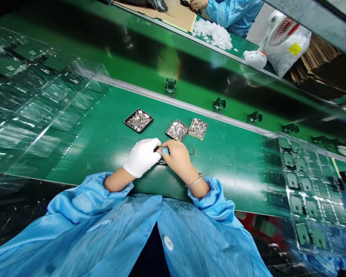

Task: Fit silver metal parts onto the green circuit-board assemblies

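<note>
My left hand [142,157], in a white glove, and my bare right hand [178,157] meet over the green mat [103,134] and both grip a small dark part [160,151]. A blue cot covers one right fingertip pressed on it. Most of the part is hidden between the fingers. Just beyond the hands stand three small trays of tiny metal pieces: a black one [138,120], a middle one [177,130] and a right one [198,128]. A small dark pin [192,151] lies right of my right hand.
Stacked clear blister trays [31,96] lie at the left; another clear tray with green parts [304,192] lies at the right. Several green parts [170,86] ride the conveyor belt beyond the rail. Another person in blue [233,13] works across it, near white scraps [215,34].
</note>
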A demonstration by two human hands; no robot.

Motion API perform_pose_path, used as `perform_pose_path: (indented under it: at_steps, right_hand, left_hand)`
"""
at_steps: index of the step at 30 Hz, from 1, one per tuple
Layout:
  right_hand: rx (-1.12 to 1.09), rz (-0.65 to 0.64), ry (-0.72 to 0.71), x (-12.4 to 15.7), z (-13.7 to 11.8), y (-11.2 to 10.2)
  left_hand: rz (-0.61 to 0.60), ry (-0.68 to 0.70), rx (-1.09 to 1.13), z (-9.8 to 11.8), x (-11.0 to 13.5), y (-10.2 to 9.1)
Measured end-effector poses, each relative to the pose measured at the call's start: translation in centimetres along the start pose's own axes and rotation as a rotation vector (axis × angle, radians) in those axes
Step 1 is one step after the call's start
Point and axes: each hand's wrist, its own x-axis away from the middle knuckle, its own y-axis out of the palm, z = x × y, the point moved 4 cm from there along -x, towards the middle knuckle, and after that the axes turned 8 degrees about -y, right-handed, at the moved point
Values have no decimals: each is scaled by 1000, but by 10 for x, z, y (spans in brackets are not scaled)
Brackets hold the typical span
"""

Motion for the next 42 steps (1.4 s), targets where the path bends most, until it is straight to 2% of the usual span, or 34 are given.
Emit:
perform_pose_path:
  at_steps: [4,8,10,13,16,20,29,33,36,38,42]
  right_hand:
    - [-38,-10,10,0,2,-2]
    - [-99,-26,-43,-15,26,-17]
    - [27,-12,48,-27,47,-26]
    - [239,-121,120,-46,65,-27]
    - [346,-200,102,-57,65,-20]
    - [360,-240,92,-59,61,-12]
    - [316,-330,52,-62,65,-17]
    - [331,-264,57,-60,64,-18]
    - [241,-123,66,-53,69,-23]
    - [59,7,85,-47,75,-26]
    - [-447,225,126,-33,84,-25]
  left_hand:
    - [-11,-4,58,-4,1,3]
    - [-32,-28,287,-16,1,2]
    - [-21,-68,356,-24,1,0]
    - [-2,-93,349,-33,2,-4]
    - [2,-87,329,-36,3,-5]
    - [-1,-92,318,-40,6,-5]
    - [13,-91,330,-41,7,-6]
    - [28,-82,324,-42,8,-9]
    - [52,-76,329,-41,9,-15]
    - [77,-76,333,-39,9,-19]
    - [113,-35,327,-27,6,-25]
